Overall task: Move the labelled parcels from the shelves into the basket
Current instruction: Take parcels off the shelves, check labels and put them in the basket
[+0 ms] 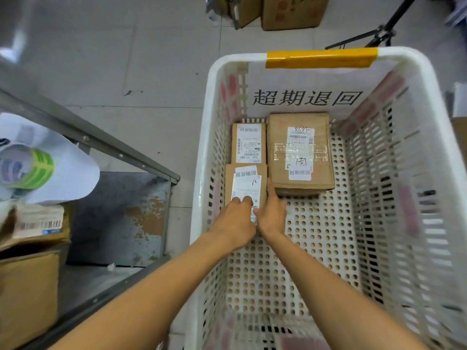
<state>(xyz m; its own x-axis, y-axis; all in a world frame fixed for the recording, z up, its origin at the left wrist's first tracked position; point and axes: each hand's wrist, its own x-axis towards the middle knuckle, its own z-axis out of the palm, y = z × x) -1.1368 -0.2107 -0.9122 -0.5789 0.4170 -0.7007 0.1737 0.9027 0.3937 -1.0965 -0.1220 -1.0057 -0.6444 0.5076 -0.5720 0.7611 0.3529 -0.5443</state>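
Observation:
A white perforated basket (419, 173) with yellow tape on its far rim stands on the floor. Three labelled cardboard parcels lie on its bottom: a large one (299, 152) at the back, a small one (249, 144) to its left, and a nearer small one (246, 184) in the left corner. Both hands reach down onto that nearer parcel. My left hand (235, 222) rests its fingers on the label. My right hand (270, 213) grips the parcel's right edge, with the index finger stretched along the side.
A grey metal shelf (101, 145) stands at the left with cardboard boxes (27, 289), a labelled parcel (38, 223) and a white bag (63, 168) with a tape roll. More boxes (290, 11) and a black tripod (379, 34) sit on the tiled floor beyond the basket.

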